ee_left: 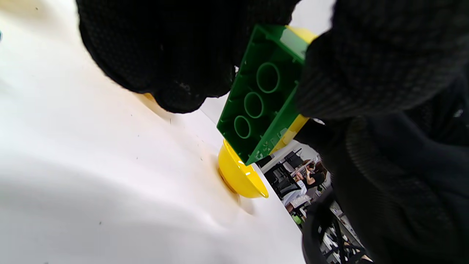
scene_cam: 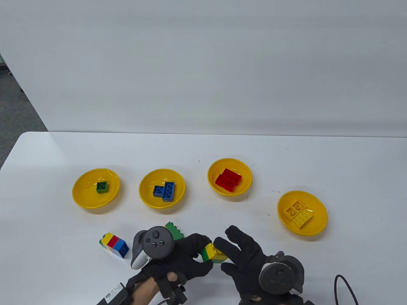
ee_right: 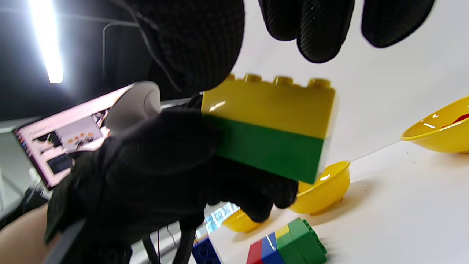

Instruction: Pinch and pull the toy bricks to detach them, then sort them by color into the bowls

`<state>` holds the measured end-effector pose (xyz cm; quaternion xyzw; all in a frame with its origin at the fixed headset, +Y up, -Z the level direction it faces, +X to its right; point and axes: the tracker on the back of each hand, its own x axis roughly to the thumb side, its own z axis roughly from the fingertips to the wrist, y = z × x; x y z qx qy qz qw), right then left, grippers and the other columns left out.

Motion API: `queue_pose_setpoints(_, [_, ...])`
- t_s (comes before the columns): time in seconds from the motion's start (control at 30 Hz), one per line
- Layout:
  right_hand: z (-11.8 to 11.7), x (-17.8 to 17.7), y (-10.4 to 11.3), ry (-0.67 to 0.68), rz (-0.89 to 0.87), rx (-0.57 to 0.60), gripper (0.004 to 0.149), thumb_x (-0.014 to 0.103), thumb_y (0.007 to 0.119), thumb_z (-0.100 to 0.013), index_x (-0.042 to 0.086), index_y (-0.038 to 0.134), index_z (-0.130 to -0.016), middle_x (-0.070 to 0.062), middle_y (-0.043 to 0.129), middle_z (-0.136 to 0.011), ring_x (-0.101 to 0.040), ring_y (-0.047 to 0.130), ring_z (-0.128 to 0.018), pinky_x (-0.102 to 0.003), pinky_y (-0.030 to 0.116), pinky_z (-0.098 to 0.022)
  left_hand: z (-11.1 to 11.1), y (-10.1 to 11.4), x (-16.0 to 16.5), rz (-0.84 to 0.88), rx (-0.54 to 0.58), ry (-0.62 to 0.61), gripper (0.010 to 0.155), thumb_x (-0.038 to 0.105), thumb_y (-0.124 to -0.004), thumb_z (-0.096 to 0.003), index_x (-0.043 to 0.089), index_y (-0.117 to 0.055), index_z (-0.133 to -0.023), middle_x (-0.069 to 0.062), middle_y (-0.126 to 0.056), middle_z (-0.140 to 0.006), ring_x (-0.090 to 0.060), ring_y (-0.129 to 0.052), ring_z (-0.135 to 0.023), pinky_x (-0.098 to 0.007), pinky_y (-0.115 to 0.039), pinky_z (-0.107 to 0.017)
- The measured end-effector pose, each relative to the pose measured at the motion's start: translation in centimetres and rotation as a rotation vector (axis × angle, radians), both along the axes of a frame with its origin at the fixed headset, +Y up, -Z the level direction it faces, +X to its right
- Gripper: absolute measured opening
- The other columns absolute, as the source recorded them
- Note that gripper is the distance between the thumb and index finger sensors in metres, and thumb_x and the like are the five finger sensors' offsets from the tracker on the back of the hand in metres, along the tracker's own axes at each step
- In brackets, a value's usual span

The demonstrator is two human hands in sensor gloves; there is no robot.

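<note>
A yellow brick (scene_cam: 216, 249) stacked on a green brick (scene_cam: 206, 254) hangs just above the table's near edge, held between both hands. My left hand (scene_cam: 197, 251) grips the green brick (ee_right: 271, 150), whose hollow underside (ee_left: 263, 99) shows in the left wrist view. My right hand (scene_cam: 228, 256) pinches the yellow brick (ee_right: 271, 106) with thumb and index; its other fingers (ee_right: 315, 29) stay straight. Four yellow bowls stand beyond: one (scene_cam: 81, 190) with a green brick, one (scene_cam: 146, 193) with blue bricks, one (scene_cam: 213, 173) with red bricks, one (scene_cam: 318, 219) with yellow bricks.
A joined block of yellow, red, blue and green bricks (scene_cam: 114, 244) lies left of my left hand. A loose green brick (scene_cam: 175, 230) peeks out behind the left tracker. A black cable (scene_cam: 345, 286) loops at the near right edge.
</note>
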<state>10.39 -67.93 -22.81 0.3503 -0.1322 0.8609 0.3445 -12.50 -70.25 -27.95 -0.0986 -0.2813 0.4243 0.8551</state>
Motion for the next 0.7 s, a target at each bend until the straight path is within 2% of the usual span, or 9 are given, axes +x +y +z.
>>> queue_pose_setpoints(0.1, [-0.4, -0.9, -0.5, 0.037, 0.095, 0.015, 0.063, 0.019, 0.086, -0.036, 0.032, 0.069, -0.095, -0.028, 0.054, -0.104, -0.055, 0.072, -0.085, -0.074, 0.063, -0.055, 0.1, 0.0, 0.2, 0.000, -0.002, -0.027, 0.065, 0.047, -0.103, -0.0369, 0.019, -0.074, -0.088, -0.020, -0.087, -0.097, -0.044, -0.098, -0.079, -0.058, -0.083, -0.056])
queue_pose_setpoints(0.17, [-0.7, -0.9, -0.8, 0.034, 0.101, 0.026, 0.061, 0.017, 0.086, -0.036, 0.030, 0.071, -0.093, -0.025, 0.069, -0.098, -0.052, 0.082, -0.080, -0.073, 0.066, -0.054, 0.1, -0.1, 0.2, 0.013, -0.002, -0.024, 0.065, 0.046, -0.102, -0.0377, 0.018, -0.074, -0.089, -0.021, -0.086, -0.097, -0.044, -0.097, -0.079, -0.058, -0.083, -0.057])
queue_pose_setpoints(0.23, [-1.1, -0.6, -0.9, 0.023, 0.024, 0.035, 0.059, 0.016, 0.088, -0.033, 0.026, 0.077, -0.090, -0.025, 0.078, -0.090, -0.051, 0.090, -0.071, -0.071, 0.071, -0.051, 0.1, -0.4, 0.0, 0.037, -0.004, -0.016, 0.065, 0.046, -0.101, -0.0393, 0.019, -0.072, -0.091, -0.021, -0.086, -0.097, -0.043, -0.097, -0.079, -0.058, -0.083, -0.057])
queue_pose_setpoints(0.4, [-2.6, 0.6, -1.1, -0.019, -0.148, -0.068, 0.059, 0.016, 0.086, -0.031, 0.018, 0.077, -0.089, -0.029, 0.080, -0.085, -0.052, 0.091, -0.063, -0.069, 0.075, -0.045, -0.7, -1.6, 0.1, 0.228, -0.097, 0.010, 0.068, 0.042, -0.097, -0.0448, 0.022, -0.066, -0.102, -0.018, -0.084, -0.099, -0.044, -0.094, -0.082, -0.059, -0.080, -0.058])
queue_pose_setpoints(0.53, [-3.1, 1.0, -1.3, -0.047, -0.191, -0.105, 0.060, 0.016, 0.083, -0.030, 0.016, 0.076, -0.089, -0.029, 0.080, -0.083, -0.052, 0.092, -0.061, -0.068, 0.077, -0.043, -0.9, -2.2, 0.9, 0.215, -0.125, -0.012, 0.079, 0.049, -0.096, -0.0431, 0.022, -0.057, -0.107, -0.019, -0.079, -0.102, -0.045, -0.089, -0.086, -0.061, -0.077, -0.061])
queue_pose_setpoints(0.7, [-3.1, 0.9, -1.3, -0.035, -0.230, -0.145, 0.060, 0.015, 0.081, -0.027, 0.015, 0.079, -0.087, -0.029, 0.084, -0.080, -0.051, 0.096, -0.057, -0.068, 0.080, -0.041, -0.8, -2.3, 1.1, 0.249, -0.078, 0.042, 0.069, 0.048, -0.099, -0.0407, 0.018, -0.073, -0.097, -0.016, -0.094, -0.088, -0.042, -0.102, -0.071, -0.057, -0.085, -0.052])
